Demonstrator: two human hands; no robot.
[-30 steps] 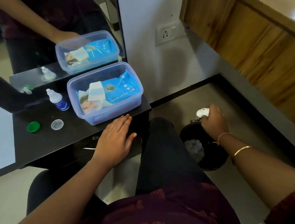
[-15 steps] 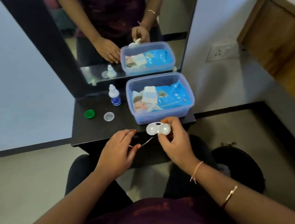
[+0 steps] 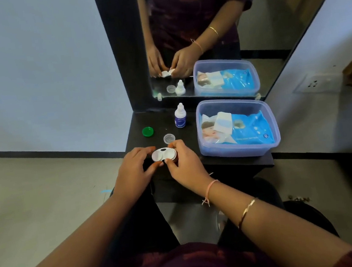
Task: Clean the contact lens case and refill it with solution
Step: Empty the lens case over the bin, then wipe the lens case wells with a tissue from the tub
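The white two-well contact lens case (image 3: 164, 154) is held over the front of the black shelf (image 3: 236, 163), both wells uncapped and facing up. My left hand (image 3: 133, 171) pinches its left end and my right hand (image 3: 184, 165) grips its right end. A green cap (image 3: 147, 131) and a clear cap (image 3: 169, 138) lie on the shelf behind the case. The small solution bottle (image 3: 179, 116), white with a blue label and its nozzle on, stands upright further back near the mirror.
A clear plastic box (image 3: 239, 150) holding a blue wipes pack and tissue fills the shelf's right side. A mirror (image 3: 212, 18) rises behind. A black bin (image 3: 309, 214) sits on the floor at lower right, by my knees. A wall socket (image 3: 315, 83) is at far right.
My right hand came up from the bin and brought the lens case over the shelf. My left hand left the shelf edge and took the case's left end. The view swung left.
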